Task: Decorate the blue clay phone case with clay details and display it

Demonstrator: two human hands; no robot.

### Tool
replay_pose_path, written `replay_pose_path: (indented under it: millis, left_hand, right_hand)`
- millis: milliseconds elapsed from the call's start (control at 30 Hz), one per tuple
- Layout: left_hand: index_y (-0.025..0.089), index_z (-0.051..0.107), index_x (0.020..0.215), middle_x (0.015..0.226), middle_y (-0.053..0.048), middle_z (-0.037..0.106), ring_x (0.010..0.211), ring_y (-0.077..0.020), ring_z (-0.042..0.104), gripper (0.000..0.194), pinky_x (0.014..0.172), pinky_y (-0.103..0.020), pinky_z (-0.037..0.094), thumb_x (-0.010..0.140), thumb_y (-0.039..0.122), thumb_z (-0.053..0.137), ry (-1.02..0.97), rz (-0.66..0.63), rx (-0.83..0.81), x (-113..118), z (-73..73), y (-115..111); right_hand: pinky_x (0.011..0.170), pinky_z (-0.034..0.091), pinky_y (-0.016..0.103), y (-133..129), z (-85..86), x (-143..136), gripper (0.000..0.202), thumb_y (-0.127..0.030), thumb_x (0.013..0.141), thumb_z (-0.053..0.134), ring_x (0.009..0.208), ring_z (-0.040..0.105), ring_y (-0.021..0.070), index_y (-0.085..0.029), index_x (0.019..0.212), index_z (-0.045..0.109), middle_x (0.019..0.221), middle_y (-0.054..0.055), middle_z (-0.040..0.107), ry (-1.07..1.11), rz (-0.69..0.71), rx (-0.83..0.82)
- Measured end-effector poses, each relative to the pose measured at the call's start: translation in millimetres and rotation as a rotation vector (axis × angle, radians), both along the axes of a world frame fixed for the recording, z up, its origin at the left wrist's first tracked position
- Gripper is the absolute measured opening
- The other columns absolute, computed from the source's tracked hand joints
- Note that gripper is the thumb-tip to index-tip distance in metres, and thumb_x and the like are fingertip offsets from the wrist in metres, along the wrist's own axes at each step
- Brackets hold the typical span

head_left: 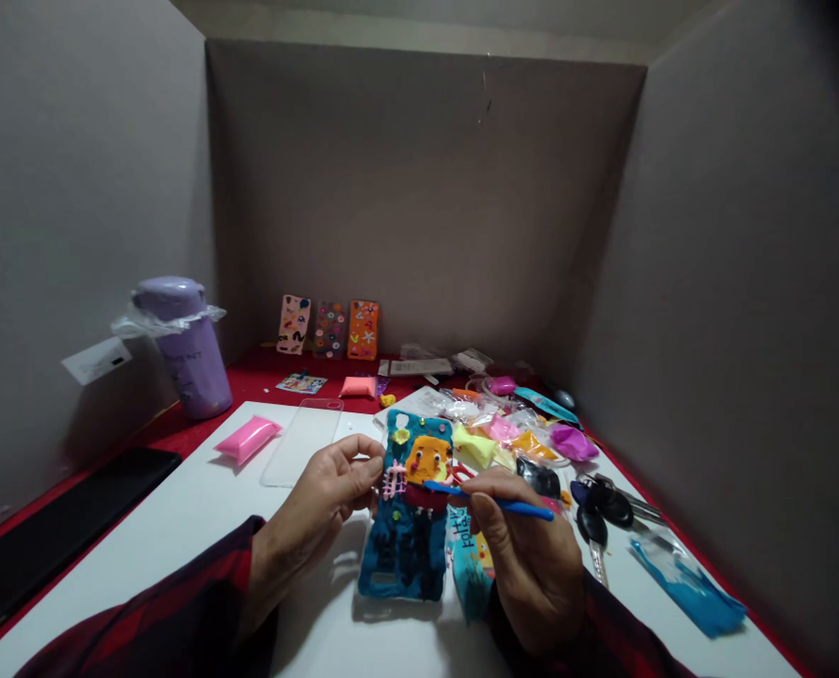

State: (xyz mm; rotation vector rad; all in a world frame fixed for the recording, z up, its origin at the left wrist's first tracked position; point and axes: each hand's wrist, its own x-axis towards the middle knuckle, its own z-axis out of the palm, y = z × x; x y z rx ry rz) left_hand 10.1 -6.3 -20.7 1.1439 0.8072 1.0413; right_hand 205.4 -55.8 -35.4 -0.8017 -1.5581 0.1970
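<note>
My left hand [327, 494] grips the left edge of a phone case [397, 546], holding it tilted up above the white board. Teal clay covers the case, with an orange clay face with googly eyes, a dark red patch, a pink lattice and small yellow-green bits on it. In my right hand [532, 556] is a blue modelling tool [518, 507], pinched like a pen. Its tip lies at the lower edge of the orange face; whether it touches the clay I cannot tell. Behind the case, a teal printed packet [472, 584] is partly hidden.
A clear phone case [298, 452] and a pink clay packet [250, 439] lie left. Several clay packets [518, 438] crowd the right, near keys [595, 518] and a teal clay bag [691, 584]. Decorated cases [330, 330] lean at the back; a purple bottle [193, 353] stands left.
</note>
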Motion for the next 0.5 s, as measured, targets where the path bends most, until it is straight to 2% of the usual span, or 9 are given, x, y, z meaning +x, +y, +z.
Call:
replay_pose_path:
  millis: [500]
  left_hand:
    - [0.015, 0.057, 0.084, 0.071, -0.003, 0.062, 0.06, -0.0119, 0.054, 0.029, 0.057, -0.023, 0.039, 0.074, 0.039, 0.07, 0.014, -0.014, 0.012, -0.2, 1.2, 0.0]
  right_hand:
    - [0.066, 0.051, 0.026, 0.8, 4.8, -1.1, 0.012, -0.012, 0.088, 0.051, 0.073, 0.063, 0.013, -0.017, 0.091, 0.061, 0.078, 0.003, 0.064, -0.036, -0.028, 0.018]
